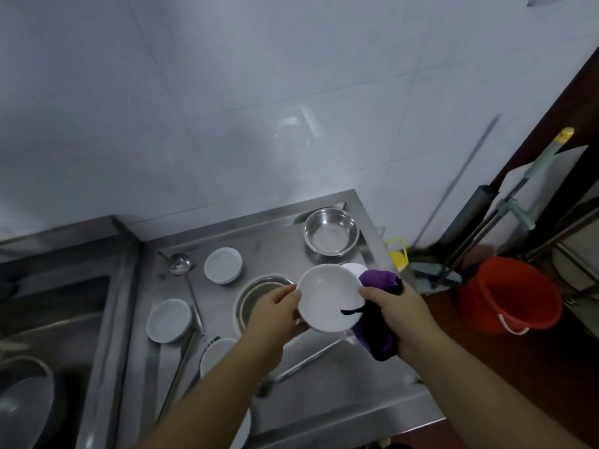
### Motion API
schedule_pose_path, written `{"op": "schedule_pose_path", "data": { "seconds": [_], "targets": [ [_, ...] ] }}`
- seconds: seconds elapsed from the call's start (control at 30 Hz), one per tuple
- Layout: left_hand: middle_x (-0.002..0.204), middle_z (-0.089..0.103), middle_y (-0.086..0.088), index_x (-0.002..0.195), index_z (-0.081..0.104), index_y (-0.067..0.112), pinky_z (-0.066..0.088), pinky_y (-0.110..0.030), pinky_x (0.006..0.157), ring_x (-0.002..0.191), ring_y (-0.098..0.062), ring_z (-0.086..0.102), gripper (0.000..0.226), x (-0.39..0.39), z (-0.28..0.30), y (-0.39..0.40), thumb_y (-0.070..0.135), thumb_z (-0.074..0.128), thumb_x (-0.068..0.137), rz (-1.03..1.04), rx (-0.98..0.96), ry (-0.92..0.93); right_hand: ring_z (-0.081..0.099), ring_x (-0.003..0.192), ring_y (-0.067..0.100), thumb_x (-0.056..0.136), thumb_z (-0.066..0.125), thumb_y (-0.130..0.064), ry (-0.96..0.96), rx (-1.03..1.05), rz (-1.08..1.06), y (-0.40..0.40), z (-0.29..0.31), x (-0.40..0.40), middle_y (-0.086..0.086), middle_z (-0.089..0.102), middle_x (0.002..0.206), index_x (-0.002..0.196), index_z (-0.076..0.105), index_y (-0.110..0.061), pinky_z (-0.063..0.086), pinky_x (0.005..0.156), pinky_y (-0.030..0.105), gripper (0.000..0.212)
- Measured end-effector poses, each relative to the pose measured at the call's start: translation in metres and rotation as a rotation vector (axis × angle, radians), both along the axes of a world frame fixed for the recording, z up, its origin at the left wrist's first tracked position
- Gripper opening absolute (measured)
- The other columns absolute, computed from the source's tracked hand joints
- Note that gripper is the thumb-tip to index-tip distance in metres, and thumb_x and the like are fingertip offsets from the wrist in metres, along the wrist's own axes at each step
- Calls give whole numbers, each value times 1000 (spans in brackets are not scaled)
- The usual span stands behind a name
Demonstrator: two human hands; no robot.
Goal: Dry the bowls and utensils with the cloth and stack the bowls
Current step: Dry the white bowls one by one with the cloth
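My left hand point(275, 311) grips the left rim of a white bowl point(325, 296) held above the steel counter point(324, 377). My right hand point(392, 307) holds a purple cloth point(377, 332) against the bowl's right rim. Two white bowls lie on the counter, one at the back point(223, 265) and one at the left point(170, 320). A third white bowl point(215, 353) is partly hidden under my left forearm. A steel ladle point(180, 265) lies between them, its handle running toward me. Another long utensil point(304, 359) lies under my hands.
A steel bowl point(331, 234) stands at the counter's back right corner. A round hole point(259, 296) opens in the counter's middle. A sink point(48, 335) with a metal basin is at the left. A red bucket point(509, 294) and mop handles point(486, 218) stand on the floor at right.
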State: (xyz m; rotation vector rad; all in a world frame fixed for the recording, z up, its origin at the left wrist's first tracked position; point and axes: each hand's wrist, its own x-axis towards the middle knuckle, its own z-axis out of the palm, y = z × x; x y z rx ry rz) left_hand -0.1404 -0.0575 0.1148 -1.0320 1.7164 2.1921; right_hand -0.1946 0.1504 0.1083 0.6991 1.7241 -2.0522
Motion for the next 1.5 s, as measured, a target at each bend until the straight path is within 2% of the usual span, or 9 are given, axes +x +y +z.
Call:
{"op": "schedule_pose_path", "data": {
  "seconds": [0.13, 0.3, 0.43, 0.6, 0.73, 0.9, 1.03, 1.33, 1.5],
  "targets": [
    [97, 82, -5, 94, 84, 28, 64, -35, 70, 84, -20, 80, 26, -27, -28, 42, 15, 63, 102, -27, -5, -59, 73, 67, 34, 84, 76, 5, -91, 19, 34, 46, -28, -27, 24, 76, 87, 105, 73, -8, 59, 54, 42, 25],
    [113, 75, -15, 115, 69, 10, 66, -38, 73, 97, -30, 77, 16, -60, -65, 83, 18, 68, 101, 37, -14, -165, 73, 77, 36, 79, 78, 6, -90, 196, 72, 83, -61, -63, 21, 75, 92, 99, 70, -16, 62, 61, 47, 30],
    [112, 72, -15, 111, 68, 9, 67, -44, 81, 98, -31, 75, 12, -84, -88, 102, 17, 67, 101, 41, -46, -213, 69, 83, 27, 80, 78, -3, -85, 348, 128, 92, -83, -91, 8, 70, 94, 92, 62, -28, 59, 69, 42, 32],
    [109, 70, -12, 105, 70, 13, 68, -43, 77, 94, -25, 70, 8, -114, -121, 98, 19, 67, 101, 106, -110, -266, 69, 87, 31, 79, 76, -3, -85, 408, 166, 77, -111, -120, 9, 70, 94, 94, 62, -23, 58, 71, 40, 28],
    [108, 74, -8, 101, 72, 20, 65, -37, 78, 96, -24, 72, 6, -131, -148, 83, 23, 67, 100, 120, -180, -301, 67, 99, 34, 79, 74, -7, -84, 459, 216, 58, -133, -141, 10, 70, 104, 108, 63, -18, 58, 91, 51, 33],
    [104, 75, -1, 92, 72, 30, 66, -41, 82, 93, -22, 74, 6, -143, -172, 74, 29, 68, 96, 112, -273, -339, 64, 78, 17, 79, 71, -10, -63, 500, 233, 43, -152, -155, -2, 65, 92, 104, 58, -26, 49, 59, 24, 32],
    [99, 75, 4, 88, 72, 33, 65, -49, 88, 95, -24, 73, 9, -144, -184, 73, 33, 66, 94, 94, -326, -346, 61, 87, 25, 80, 72, -11, -54, 559, 276, 40, -167, -159, -9, 59, 89, 104, 55, -25, 48, 78, 34, 32],
    [96, 75, 4, 82, 70, 34, 64, -49, 88, 94, -25, 74, 14, -146, -191, 71, 30, 67, 95, 89, -384, -357, 66, 95, 31, 78, 73, -17, -12, 629, 307, 46, -169, -161, 4, 68, 101, 107, 59, -22, 55, 84, 40, 32],
    [101, 72, 2, 97, 71, 30, 64, -48, 89, 95, -26, 72, 5, -142, -175, 70, 30, 66, 98, 42, -425, -364, 66, 98, 32, 80, 72, -20, 65, 684, 275, 67, -150, -157, 1, 65, 100, 113, 58, -27, 55, 87, 44, 36]
  ]
}}
